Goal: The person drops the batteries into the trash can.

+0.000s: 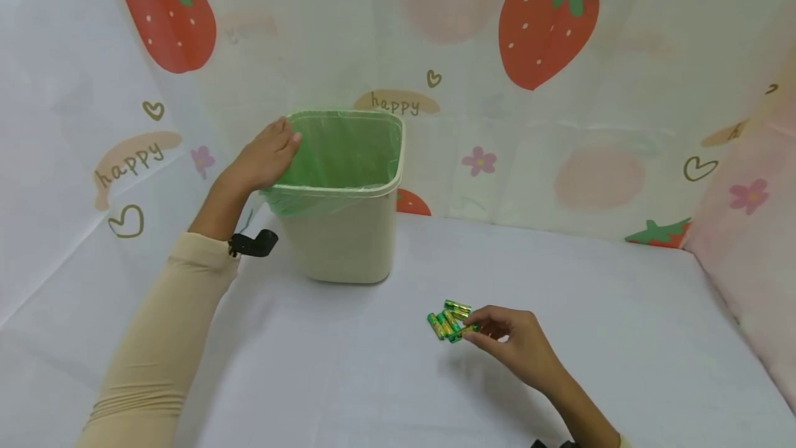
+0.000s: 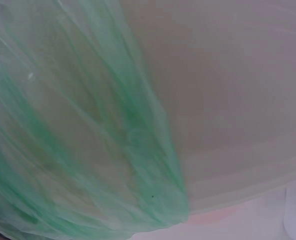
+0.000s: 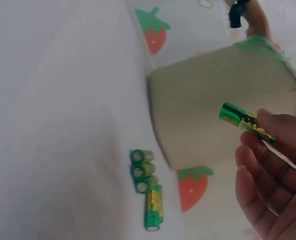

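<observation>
head view: the left hand [image 1: 264, 155] grips the bin's [image 1: 348, 240] green-lined rim toward the desk's [image 1: 622, 337] back edge; the right hand [image 1: 513, 341] pinches one battery [image 3: 245, 121] above the others [image 3: 146, 187], mid-desk.

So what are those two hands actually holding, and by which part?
The right hand pinches one green-and-gold cylindrical battery by one end. The left hand grips the green-bag-lined rim of the beige plastic bin.
</observation>
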A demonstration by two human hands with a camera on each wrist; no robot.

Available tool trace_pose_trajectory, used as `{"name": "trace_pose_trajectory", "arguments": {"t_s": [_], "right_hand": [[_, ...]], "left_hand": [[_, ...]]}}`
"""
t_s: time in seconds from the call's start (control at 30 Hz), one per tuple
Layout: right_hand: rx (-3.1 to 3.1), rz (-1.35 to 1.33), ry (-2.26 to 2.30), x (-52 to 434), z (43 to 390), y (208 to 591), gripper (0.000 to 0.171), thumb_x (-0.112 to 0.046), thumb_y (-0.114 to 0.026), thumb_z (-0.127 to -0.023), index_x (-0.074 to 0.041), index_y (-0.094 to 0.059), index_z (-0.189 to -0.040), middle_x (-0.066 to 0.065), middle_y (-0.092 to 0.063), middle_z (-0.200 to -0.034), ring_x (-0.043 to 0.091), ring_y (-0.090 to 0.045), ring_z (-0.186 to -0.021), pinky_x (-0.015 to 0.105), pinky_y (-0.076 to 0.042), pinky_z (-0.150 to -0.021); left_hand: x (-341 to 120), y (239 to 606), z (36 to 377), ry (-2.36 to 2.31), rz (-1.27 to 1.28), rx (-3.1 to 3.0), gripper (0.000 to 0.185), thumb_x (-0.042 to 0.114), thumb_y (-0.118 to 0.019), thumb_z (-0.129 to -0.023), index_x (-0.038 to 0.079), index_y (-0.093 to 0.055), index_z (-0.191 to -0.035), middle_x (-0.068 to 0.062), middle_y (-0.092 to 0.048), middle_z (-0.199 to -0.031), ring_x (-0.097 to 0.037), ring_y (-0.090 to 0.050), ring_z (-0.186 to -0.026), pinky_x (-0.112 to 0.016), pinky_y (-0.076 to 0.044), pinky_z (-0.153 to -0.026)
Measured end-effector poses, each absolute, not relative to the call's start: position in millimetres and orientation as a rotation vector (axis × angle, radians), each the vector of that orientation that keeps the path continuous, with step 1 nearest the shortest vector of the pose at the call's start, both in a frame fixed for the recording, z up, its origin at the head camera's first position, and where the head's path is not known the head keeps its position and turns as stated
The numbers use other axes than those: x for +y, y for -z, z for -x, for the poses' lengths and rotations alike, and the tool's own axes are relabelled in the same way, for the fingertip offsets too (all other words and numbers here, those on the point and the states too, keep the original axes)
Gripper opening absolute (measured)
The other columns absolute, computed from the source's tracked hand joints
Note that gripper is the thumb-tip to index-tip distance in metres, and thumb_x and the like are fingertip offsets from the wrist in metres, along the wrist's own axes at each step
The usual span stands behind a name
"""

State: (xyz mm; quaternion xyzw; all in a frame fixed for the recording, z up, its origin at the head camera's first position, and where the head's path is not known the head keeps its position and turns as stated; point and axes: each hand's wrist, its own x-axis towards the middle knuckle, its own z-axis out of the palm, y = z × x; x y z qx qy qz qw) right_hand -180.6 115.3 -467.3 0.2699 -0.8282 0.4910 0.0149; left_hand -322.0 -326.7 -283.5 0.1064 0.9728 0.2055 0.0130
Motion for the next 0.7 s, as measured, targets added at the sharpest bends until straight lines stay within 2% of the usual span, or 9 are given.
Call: {"name": "trace_pose_trajectory", "arguments": {"t_s": [0.13, 0.37, 0.7], "right_hand": [[-2.538, -0.861, -1.495, 112, 185, 456, 0.014, -0.02, -0.081, -0.089, -0.024, -0.077, -0.102, -0.011, -0.074, -0.088, 0.01, -0.068, -0.075, 0.029, -0.058, -0.066], [-2.515, -0.86, -1.468, 109, 192, 436, 0.016, -0.018, -0.082, -0.088, -0.021, -0.077, -0.103, -0.013, -0.073, -0.087, 0.011, -0.067, -0.075, 0.029, -0.058, -0.066], [-2.464, -0.901, -1.434, 100, 202, 410, 0.015, -0.016, -0.08, -0.09, -0.019, -0.077, -0.105, -0.008, -0.075, -0.09, 0.012, -0.068, -0.078, 0.029, -0.059, -0.069]], "left_hand": [[-327, 284, 322, -0.635, -0.333, 3.031, 0.067, 0.036, -0.015, -0.113, -0.013, 0.002, -0.155, -0.029, 0.01, -0.165, -0.041, 0.009, -0.154, -0.052, 0.001, -0.124], [-326, 285, 323, -0.628, -0.361, 3.027, 0.067, 0.036, -0.014, -0.113, -0.013, 0.003, -0.155, -0.029, 0.01, -0.165, -0.041, 0.01, -0.153, -0.05, 0.002, -0.124], [-325, 282, 320, -0.638, -0.347, 3.034, 0.066, 0.035, -0.015, -0.113, -0.014, 0.0, -0.155, -0.03, 0.008, -0.165, -0.041, 0.009, -0.154, -0.051, 0.002, -0.124]]}}
